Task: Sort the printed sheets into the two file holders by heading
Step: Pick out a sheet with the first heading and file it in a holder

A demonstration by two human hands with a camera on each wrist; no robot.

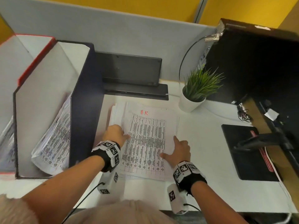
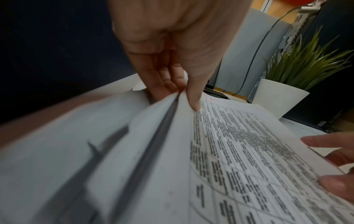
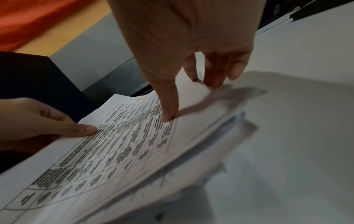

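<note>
At 6 o'clock both hands pinch the top sheet (image 1: 146, 143) of the desk's paper stack, left hand (image 1: 115, 133) on its left edge, right hand (image 1: 179, 151) on its right, dark file holder (image 1: 84, 101) at 10 o'clock.

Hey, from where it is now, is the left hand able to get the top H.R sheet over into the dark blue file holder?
Probably yes. The left hand already pinches the top sheet at its left edge, and the dark blue file holder stands open-topped right beside it with nothing between.

top sheet (image 1: 146, 143): white, black table, red heading | holders: navy (image 1: 84, 101), red-edged (image 1: 34, 57) | pot (image 1: 188, 102): white, seemingly
</note>
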